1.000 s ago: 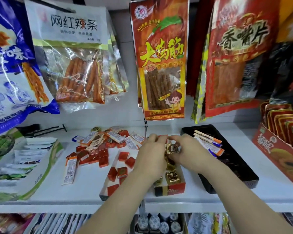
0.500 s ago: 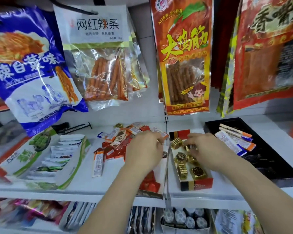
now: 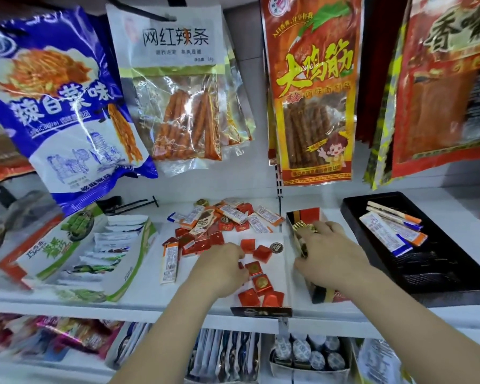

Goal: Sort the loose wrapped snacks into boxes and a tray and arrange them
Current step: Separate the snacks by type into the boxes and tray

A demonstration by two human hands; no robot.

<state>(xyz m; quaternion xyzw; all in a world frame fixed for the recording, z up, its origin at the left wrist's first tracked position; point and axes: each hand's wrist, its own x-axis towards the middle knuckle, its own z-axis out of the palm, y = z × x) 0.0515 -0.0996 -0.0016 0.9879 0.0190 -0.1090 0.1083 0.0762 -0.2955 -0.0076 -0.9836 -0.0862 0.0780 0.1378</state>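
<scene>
A loose pile of wrapped snacks (image 3: 222, 218), red squares and orange-white stick packets, lies at the back of the white shelf. In front of it a shallow white box (image 3: 281, 275) holds several red square snacks (image 3: 262, 282) and one round dark piece (image 3: 276, 248). My left hand (image 3: 222, 270) hovers knuckles-up at that box's left side, fingertips curled against a red square. To its right a narrow red-and-black box (image 3: 323, 296) holds gold-wrapped snacks (image 3: 302, 227). My right hand (image 3: 333, 253) lies palm-down over them. At the right, a black tray (image 3: 441, 277) holds stick packets (image 3: 388, 231).
A green-and-white display box (image 3: 75, 253) of sachets stands at the left of the shelf. One stick packet (image 3: 169, 261) lies alone beside the pile. Large snack bags (image 3: 313, 90) hang low over the back of the shelf. The shelf's front edge (image 3: 150, 309) runs just below the boxes.
My left hand has come from the loose pile forward over the white box. My right hand stays on the gold snacks and has flattened over them. The view has shifted left.
</scene>
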